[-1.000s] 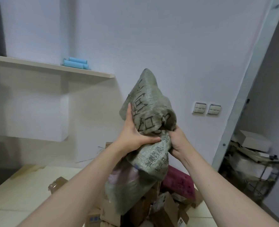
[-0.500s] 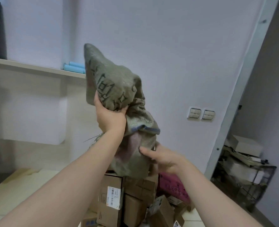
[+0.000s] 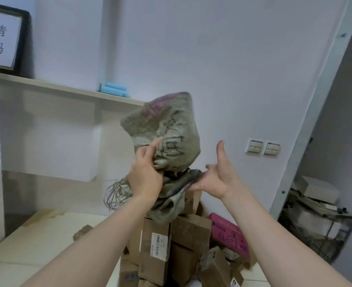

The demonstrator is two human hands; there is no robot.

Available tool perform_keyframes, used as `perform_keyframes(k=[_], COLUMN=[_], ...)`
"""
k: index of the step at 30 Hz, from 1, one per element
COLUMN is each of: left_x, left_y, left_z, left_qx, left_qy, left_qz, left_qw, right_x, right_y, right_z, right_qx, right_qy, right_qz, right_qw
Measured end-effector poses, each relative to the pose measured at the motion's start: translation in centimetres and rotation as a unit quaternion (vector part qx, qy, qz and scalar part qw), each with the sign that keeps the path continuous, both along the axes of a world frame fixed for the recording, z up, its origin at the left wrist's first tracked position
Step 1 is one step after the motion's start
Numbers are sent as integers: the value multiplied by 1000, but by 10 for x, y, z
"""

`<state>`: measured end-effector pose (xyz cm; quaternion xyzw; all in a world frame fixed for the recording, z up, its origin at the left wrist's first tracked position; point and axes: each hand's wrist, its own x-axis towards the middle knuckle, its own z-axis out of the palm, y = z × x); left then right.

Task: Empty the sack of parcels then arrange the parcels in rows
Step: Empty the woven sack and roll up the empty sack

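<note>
Me: While the sack (image 3: pixel 171 146) is up in the air, quick note: it's limp and bunched, with nothing bulging inside. The closed end points up. The open end trails down to the tallest box of the parcels (image 3: pixel 191 235) heaped on the counter (image 3: pixel 36 241). Can't tell if it touches the box or hangs just in front.

Reviewer: Hands?

Me: Left hand (image 3: pixel 146 175) is grasping the sack at its middle, fingers dug into the cloth, forefinger sticking out. Right hand (image 3: pixel 214 179) is spread, thumb straight up, fingertips at the hem. Can't tell if they pinch it or only touch it.

Reviewer: Versus the earlier frames?

Me: A second ago both hands were clamped on the sack's waist, and its lower half draped bulky over the pile. Half a second ago the left had hoisted it high, level with the shelf (image 3: pixel 67 88), with the right flat under the mouth. Now the sack sits lower, turned and crumpled into a ball. My head moved too: the framed sign (image 3: pixel 7 38) wasn't in view a second ago.

Reviewer: Meaning for the task?

Me: My read is the emptying is about finished and the sack can go aside. Rows aren't started. The boxes and the pink parcel (image 3: pixel 229 235) sit in one heap, some on end, some toppled.
</note>
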<state>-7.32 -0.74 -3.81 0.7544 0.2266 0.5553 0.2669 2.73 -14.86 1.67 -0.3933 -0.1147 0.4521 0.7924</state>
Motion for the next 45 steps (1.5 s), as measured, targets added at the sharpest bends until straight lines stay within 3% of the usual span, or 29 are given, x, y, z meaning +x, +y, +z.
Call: perform_keyframes(k=[3,9,13,17,19,23,33,39,45], left_x=[-2,-13,-15,-22,-21,-12,-57,-78,-101], left_y=[-2,2,-4,6,8,17,87,169,282], left_z=[-7,-23,-29,-6,2,-16,-84,-130,-200], left_qx=[114,123,-31,-298,-332,-295,-285,-312,-369], left_qy=[74,128,109,30,10,37,-24,-23,38], left_qz=[27,-25,-180,-298,-273,-205,-120,-82,-54], left_qw=[990,984,977,907,903,932,951,946,927], right_x=[-19,-41,-30,-8,2,-1,-10,-32,-56], right_y=[13,18,15,11,16,36,135,224,340], right_z=[8,-4,-15,-28,-38,-55,-126,-167,-245], right_qx=[21,-90,-107,-88,-67,-23,-20,-59,-110], right_qy=[-65,-112,-137,-146,-179,-222,-197,-180,-110], right_qz=[45,-59,-136,-157,-142,-75,-22,-1,-24], right_qw=[997,988,975,973,971,972,980,982,987])
